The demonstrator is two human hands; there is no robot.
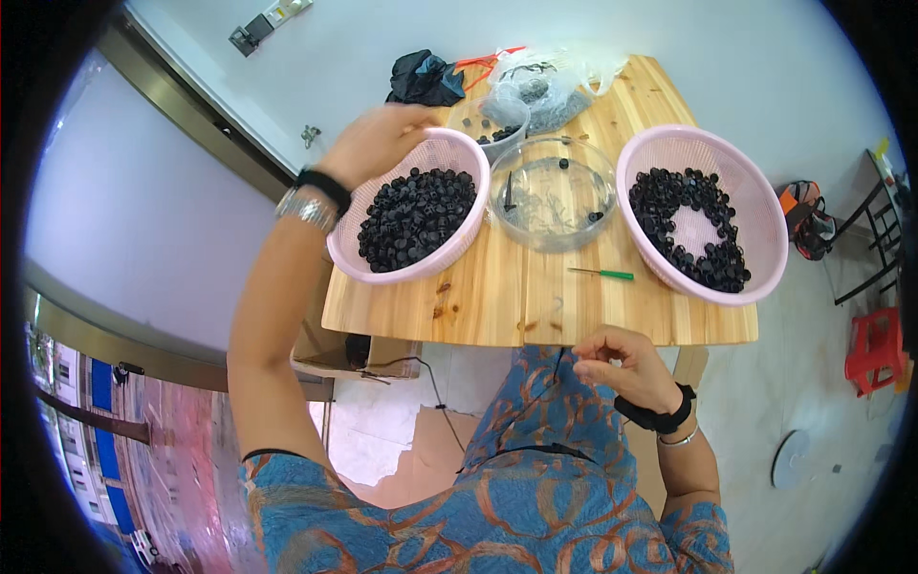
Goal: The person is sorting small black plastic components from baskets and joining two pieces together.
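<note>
My left hand [381, 143] is over the far left rim of a pink plastic basket [473, 230]. It is smeared by motion, so its fingers cannot be read. A heap of small black plastic parts [416, 218] lies in that basket. My right hand [631, 368] hovers at the table's front edge above my lap. Its fingers are curled in toward the thumb, and whatever they may hold is too small to make out. Between the two baskets stands a round clear tub [553, 244] with a few black pieces inside. A green-handled screwdriver [612, 275] lies in front of it.
On the right of the wooden table [478, 316], a second pink basket [765, 210] holds black parts [660, 206] in a ring. Behind are a small tub [512, 142], plastic bags [559, 105] and a dark cloth bag [426, 78]. A red stool [872, 354] stands at right.
</note>
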